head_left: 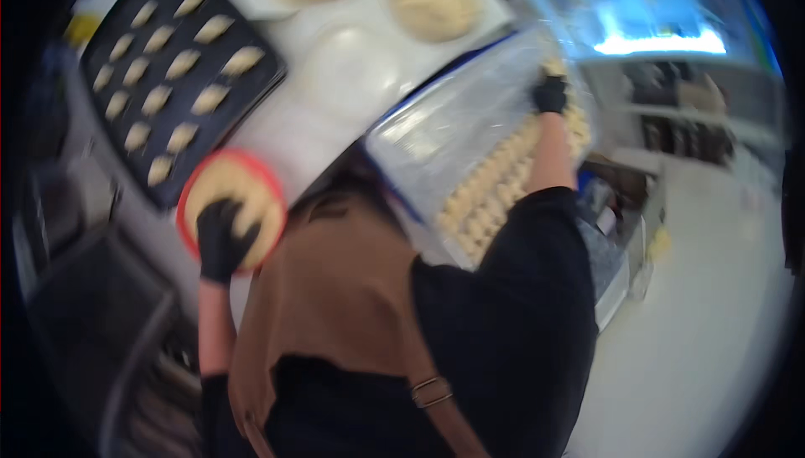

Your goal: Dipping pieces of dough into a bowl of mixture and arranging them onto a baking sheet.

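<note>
My left hand (225,240), in a black glove, is at a red bowl (277,180) filled with a pale beige mass (220,180). Its fingertips rest on or in the mass, with the thumb apart from the fingers. Far to the right, my right hand (550,95), also black-gloved, reaches over a tray (419,135) covered in clear plastic. Its fingers look curled, and pale dough shows just beyond them; blur hides whether they grip a piece. Rows of small dough pieces (482,198) lie along the tray's right side.
A dark baking tray (226,119) with several shaped dough pieces (182,64) stands at the left. Two large dough masses (436,1) lie on the white worktop (285,56), near a pale round shape (350,68). A box of items (612,198) stands right of my arm.
</note>
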A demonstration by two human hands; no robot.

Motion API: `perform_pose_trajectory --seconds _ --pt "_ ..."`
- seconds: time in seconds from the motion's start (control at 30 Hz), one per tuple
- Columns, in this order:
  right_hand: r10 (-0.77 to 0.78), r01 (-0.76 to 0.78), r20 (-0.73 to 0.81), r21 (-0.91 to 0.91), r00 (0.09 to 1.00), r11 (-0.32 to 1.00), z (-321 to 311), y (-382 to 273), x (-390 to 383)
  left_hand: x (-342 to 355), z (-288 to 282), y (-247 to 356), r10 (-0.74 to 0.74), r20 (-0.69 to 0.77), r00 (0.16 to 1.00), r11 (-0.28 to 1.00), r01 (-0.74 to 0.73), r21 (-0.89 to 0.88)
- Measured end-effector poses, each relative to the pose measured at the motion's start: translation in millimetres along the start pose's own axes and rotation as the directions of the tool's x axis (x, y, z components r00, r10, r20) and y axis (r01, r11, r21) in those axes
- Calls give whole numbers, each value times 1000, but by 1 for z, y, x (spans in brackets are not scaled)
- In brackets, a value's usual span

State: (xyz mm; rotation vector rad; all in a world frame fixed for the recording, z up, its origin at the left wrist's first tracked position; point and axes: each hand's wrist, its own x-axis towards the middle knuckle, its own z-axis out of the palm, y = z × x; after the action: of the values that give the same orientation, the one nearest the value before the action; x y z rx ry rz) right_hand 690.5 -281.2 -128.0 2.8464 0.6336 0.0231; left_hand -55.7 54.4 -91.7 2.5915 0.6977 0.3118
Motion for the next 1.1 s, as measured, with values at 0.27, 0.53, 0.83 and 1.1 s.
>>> perform_pose_trajectory --seconds 0.27,0.53,0.83,1.1 --pt "-93 112 -141 130 986 985 17 14 47 13 -14 10 -117 -148 982 990 127 63" --pt "95 -143 114 896 989 420 -65 -4 4 62 5 32 -284 153 947 959 278 62" --pt "-571 515 -306 820 762 249 -154 -199 -136 28 -29 11 -113 34 993 992 111 59" --pt "-887 -402 232 914 399 58 -198 -405 -293 13 15 14 -106 -363 926 982 155 109"
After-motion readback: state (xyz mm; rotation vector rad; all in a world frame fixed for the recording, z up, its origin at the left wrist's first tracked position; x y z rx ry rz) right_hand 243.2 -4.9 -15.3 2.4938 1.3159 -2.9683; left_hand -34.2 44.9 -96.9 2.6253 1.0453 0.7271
